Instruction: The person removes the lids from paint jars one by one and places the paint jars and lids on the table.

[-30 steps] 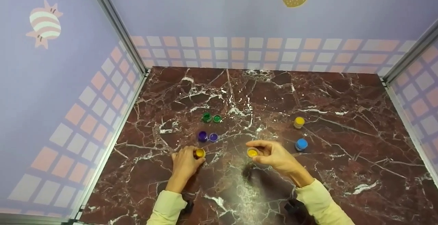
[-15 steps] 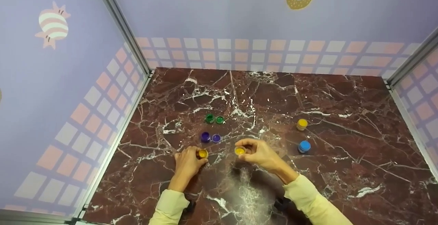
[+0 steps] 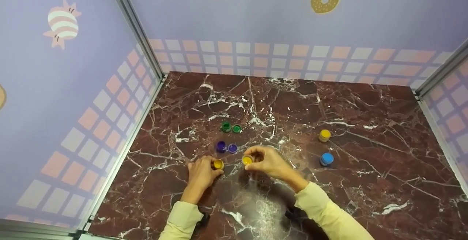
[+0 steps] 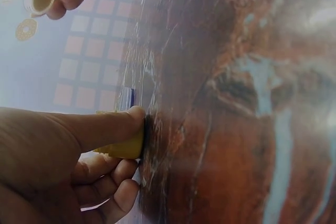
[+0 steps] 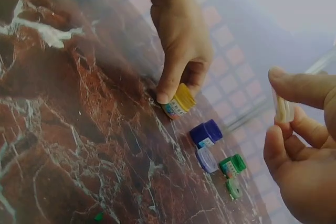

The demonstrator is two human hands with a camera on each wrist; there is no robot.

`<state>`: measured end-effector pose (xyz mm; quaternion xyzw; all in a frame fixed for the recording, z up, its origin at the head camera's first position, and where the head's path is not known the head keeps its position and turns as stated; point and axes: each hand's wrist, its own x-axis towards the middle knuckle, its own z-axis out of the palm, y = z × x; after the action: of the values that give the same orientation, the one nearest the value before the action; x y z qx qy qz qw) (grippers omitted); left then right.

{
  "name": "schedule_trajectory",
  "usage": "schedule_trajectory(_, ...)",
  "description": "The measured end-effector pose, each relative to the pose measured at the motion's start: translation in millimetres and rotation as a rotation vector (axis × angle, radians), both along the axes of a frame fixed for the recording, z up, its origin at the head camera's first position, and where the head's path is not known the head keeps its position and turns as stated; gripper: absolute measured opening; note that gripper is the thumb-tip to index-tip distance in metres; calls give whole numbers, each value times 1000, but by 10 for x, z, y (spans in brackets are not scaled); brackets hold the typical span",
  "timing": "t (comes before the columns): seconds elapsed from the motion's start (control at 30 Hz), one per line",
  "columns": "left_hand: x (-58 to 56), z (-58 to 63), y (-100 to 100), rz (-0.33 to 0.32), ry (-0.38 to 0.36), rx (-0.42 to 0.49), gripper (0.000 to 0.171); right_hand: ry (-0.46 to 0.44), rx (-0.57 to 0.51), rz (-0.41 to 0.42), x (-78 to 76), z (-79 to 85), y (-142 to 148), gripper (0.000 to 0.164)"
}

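Observation:
My left hand (image 3: 202, 174) grips a small open paint jar (image 5: 180, 102) with yellow-orange paint, standing on the table. Between thumb and fingers, my right hand (image 3: 268, 162) pinches the jar's lid (image 3: 247, 160), its yellow-stained inside facing up toward the head camera. The lid is held above the table, a short way right of the jar. Just beyond the left hand are an open purple paint jar (image 3: 221, 146) and its lid (image 3: 232, 148). Farther back stand an open green paint jar (image 3: 226, 126) and its lid (image 3: 237, 128).
On the right stand two capped jars, one with a yellow lid (image 3: 324, 135) and one with a blue lid (image 3: 327, 159). Patterned panels (image 3: 234, 21) wall in the dark red marbled table (image 3: 365, 123) at the back and both sides.
My right hand has carried the lid leftward, closer to the jar in my left hand. The left hand keeps its hold on the jar. The head view has shifted slightly.

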<state>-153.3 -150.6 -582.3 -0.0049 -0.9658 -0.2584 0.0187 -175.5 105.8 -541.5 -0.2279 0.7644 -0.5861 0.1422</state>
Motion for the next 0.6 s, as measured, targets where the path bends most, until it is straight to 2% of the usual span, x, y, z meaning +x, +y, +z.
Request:
schedule_trajectory(0.17, -16, 7, 2, -16, 30, 7, 35, 147, 58, -54, -31, -48, -168, 36)
schedule_trajectory(0.27, -12, 7, 2, -16, 24, 0, 35, 211, 109, -100, -48, -134, -274, 36)
schedule_trajectory(0.43, -4, 0, -2, -13, 8, -16, 33, 270, 175, -155, -49, -245, -431, 39)
schedule_trajectory(0.6, -11, 0, 7, -10, 0, -15, 34, 312, 230, -163, -52, -370, -539, 34)
